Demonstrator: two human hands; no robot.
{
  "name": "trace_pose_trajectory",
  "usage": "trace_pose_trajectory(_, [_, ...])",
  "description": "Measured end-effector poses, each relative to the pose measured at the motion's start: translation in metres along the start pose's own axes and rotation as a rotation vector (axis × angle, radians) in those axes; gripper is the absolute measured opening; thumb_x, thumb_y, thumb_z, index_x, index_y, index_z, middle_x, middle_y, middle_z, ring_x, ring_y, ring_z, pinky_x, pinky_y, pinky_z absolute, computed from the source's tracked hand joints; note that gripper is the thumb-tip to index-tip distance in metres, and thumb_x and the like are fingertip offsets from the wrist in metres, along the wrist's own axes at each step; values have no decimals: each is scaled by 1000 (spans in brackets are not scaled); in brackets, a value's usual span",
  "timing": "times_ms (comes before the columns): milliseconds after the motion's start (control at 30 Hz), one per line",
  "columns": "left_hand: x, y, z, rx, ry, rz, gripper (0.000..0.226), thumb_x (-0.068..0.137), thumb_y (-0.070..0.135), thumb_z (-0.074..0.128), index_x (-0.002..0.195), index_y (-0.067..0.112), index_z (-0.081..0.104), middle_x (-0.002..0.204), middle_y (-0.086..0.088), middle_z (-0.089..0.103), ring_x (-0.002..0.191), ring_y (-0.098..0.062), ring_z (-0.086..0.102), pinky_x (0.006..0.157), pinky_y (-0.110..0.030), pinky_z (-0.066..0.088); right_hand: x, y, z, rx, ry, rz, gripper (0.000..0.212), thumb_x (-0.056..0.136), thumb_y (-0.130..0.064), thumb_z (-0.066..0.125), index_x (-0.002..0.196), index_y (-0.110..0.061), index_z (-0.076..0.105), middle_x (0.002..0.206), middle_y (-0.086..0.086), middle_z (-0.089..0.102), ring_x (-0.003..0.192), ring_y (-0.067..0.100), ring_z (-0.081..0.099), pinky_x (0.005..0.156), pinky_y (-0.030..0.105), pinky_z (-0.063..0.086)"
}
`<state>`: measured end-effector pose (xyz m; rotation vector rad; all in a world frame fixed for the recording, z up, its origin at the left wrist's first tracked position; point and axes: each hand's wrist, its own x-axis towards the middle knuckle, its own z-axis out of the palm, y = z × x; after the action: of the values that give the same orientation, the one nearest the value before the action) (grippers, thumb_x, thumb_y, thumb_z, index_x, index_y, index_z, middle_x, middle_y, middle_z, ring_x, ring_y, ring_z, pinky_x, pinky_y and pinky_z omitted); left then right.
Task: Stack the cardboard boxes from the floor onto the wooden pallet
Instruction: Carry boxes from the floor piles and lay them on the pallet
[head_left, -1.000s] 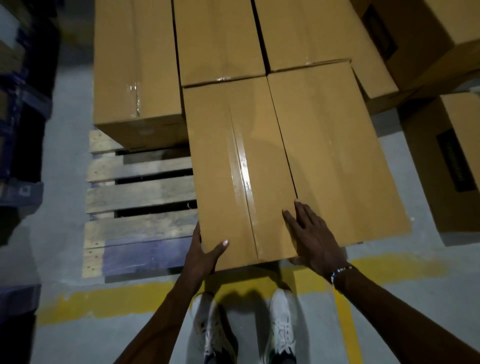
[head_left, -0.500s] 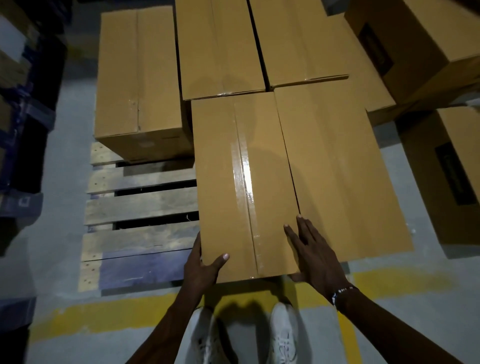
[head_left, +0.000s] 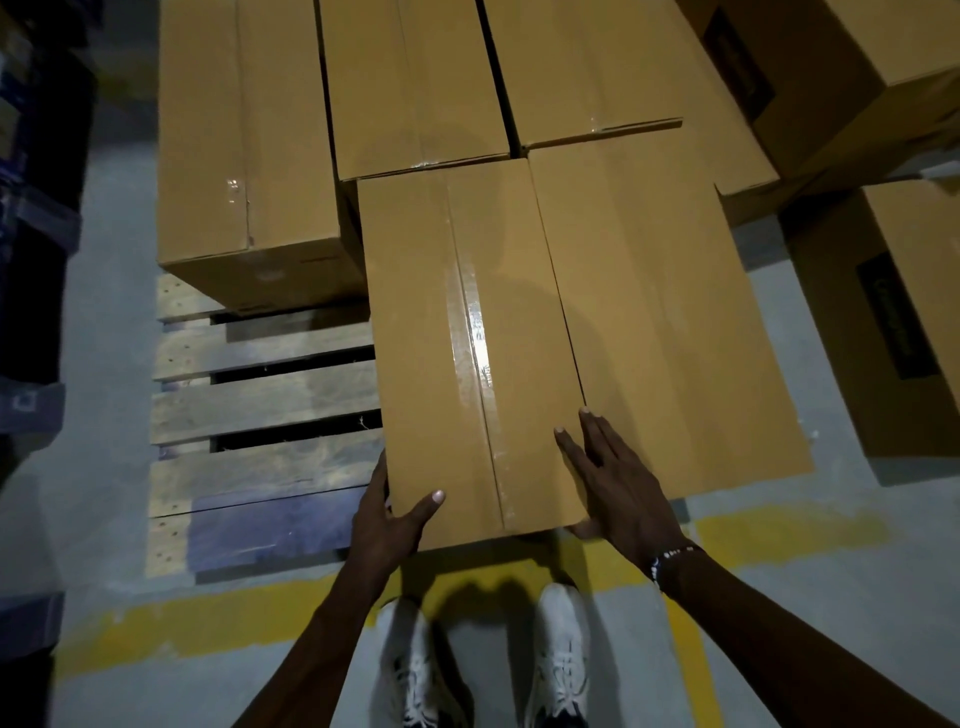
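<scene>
A taped cardboard box (head_left: 457, 322) stands on the near middle of the wooden pallet (head_left: 260, 400). My left hand (head_left: 387, 525) clasps its near left corner, thumb on top. My right hand (head_left: 618, 483) grips its near right corner, fingers flat across the seam with the neighbouring box (head_left: 660, 312). Three more boxes fill the far row: one at the left (head_left: 244, 135), one in the middle (head_left: 410, 83) and one at the right (head_left: 582, 62). The pallet's near left slats are bare.
More boxes stand on the grey floor to the right, one at the edge (head_left: 893, 312) and one at the upper right (head_left: 841, 67). A yellow floor line (head_left: 208, 623) runs under my white shoes (head_left: 561, 654). Dark racking (head_left: 36, 208) borders the left side.
The held box has slid slightly farther onto the pallet, against the far row. Both hands keep the same hold on its near corners.
</scene>
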<state>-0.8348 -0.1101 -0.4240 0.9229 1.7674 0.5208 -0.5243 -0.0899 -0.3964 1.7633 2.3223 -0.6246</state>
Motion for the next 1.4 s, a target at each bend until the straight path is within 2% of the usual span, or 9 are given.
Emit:
trace_pose_trajectory(233, [2, -4, 0, -13, -3, -21, 94, 81, 51, 84, 160, 41, 33, 148, 2, 57, 128, -22, 57, 109, -49, 51, 0, 4, 12, -42, 29, 4, 148, 54, -36, 101, 165, -24, 4, 170, 17, 9, 155, 34, 22, 102, 36, 50])
trace_pose_trajectory(400, [5, 8, -4, 165, -60, -40, 94, 88, 45, 80, 163, 24, 27, 151, -7, 54, 133, -30, 56, 106, -40, 48, -2, 3, 1, 61, 7, -16, 138, 67, -31, 95, 164, -30, -3, 172, 7, -10, 158, 26, -2, 114, 44, 40])
trace_pose_trajectory(567, [1, 37, -11, 312, 14, -31, 63, 91, 27, 81, 141, 3, 53, 136, -16, 66, 122, -33, 64, 93, -30, 49, 1, 24, -40, 306, -141, -33, 128, 60, -24, 99, 163, -18, 23, 171, 7, 13, 157, 25, 15, 121, 41, 28])
trace_pose_trajectory(700, [-21, 88, -29, 295, 115, 55, 47, 96, 19, 74, 138, 2, 58, 133, -13, 67, 114, -30, 67, 93, -23, 46, -16, 35, -89, 531, 59, 50, 95, 68, -9, 93, 151, -8, 48, 161, 17, 38, 143, 34, 44, 110, 52, 45])
trace_pose_trajectory(800, [-49, 135, -46, 285, 114, 123, 40, 99, 17, 70, 136, 5, 60, 128, -9, 68, 101, -20, 67, 83, -21, 53, -37, 29, -139, 672, 222, 243, 70, 78, -6, 85, 143, -11, 59, 151, 15, 52, 136, 31, 53, 106, 49, 50])
trace_pose_trajectory(900, [-88, 188, -66, 250, 108, 162, 37, 97, 16, 71, 132, 7, 63, 127, -9, 70, 112, -24, 68, 93, -32, 53, -66, 23, -190, 793, 278, 409, 54, 85, -9, 80, 137, -12, 64, 143, 12, 61, 127, 28, 61, 96, 38, 55])
trace_pose_trajectory(1033, [-155, 252, -96, 193, 116, 201, 31, 97, 17, 71, 127, 11, 67, 120, -3, 73, 104, -22, 72, 92, -48, 60, -118, 12, -259, 928, 331, 488, 46, 87, -9, 79, 132, -11, 68, 138, 8, 64, 122, 25, 64, 102, 43, 54])
trace_pose_trajectory(1267, [-271, 342, -131, 147, 83, 273, 30, 101, 13, 65, 131, 7, 64, 118, -9, 72, 96, -21, 71, 68, -36, 62, -215, -13, -357, 1044, 404, 501, 39, 88, -9, 78, 126, -15, 72, 135, 5, 67, 118, 21, 66, 102, 45, 55])
trace_pose_trajectory(1400, [-323, 373, -143, 130, 47, 324, 24, 104, 20, 63, 126, 11, 67, 102, 7, 71, 95, -18, 72, 69, -37, 61, -273, -24, -389, 1107, 486, 531, 35, 89, -4, 76, 123, -13, 73, 131, 8, 69, 114, 21, 68, 103, 46, 54])
